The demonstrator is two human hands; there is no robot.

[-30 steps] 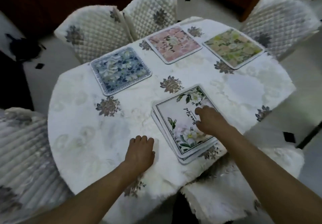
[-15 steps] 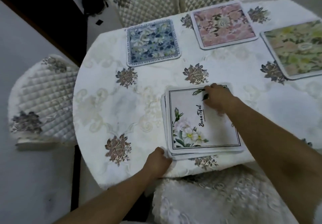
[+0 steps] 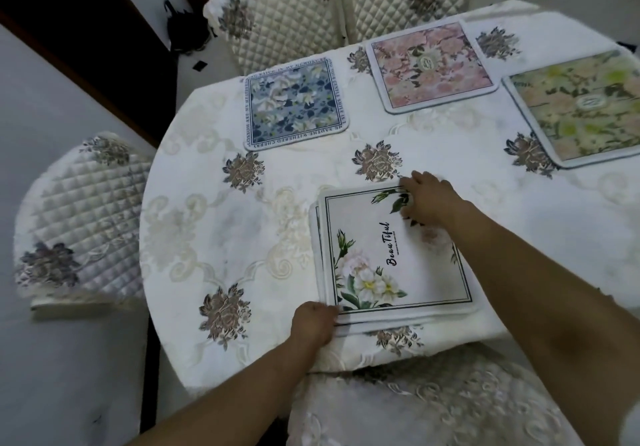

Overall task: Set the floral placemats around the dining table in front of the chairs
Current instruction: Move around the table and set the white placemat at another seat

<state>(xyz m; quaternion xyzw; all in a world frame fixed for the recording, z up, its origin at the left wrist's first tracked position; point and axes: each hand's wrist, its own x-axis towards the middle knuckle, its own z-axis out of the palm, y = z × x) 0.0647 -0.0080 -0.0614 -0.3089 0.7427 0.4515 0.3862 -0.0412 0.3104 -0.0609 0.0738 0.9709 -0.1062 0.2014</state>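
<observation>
Both hands have shifted to opposite corners of the white placemat stack, the left off the bare cloth, the right up from the mat's middle.

At far left a quilted chair (image 3: 79, 217) faces a stretch of the dining table (image 3: 221, 237) with no mat yet, probably the next place to fill. The left hand (image 3: 313, 322) is curled against the near left corner of the stack (image 3: 391, 258), fingers seemingly tucked under the edge; how many mats it has hold of is hidden. The right hand (image 3: 429, 199) lies half-closed on the far right corner, apparently steadying or peeling the top mat. Opposite corners suit a lift without bending. The blue placemat (image 3: 294, 102), pink placemat (image 3: 429, 64) and green placemat (image 3: 575, 106) already lie along the far edge, the blue and pink in front of chairs, unchanged.
</observation>
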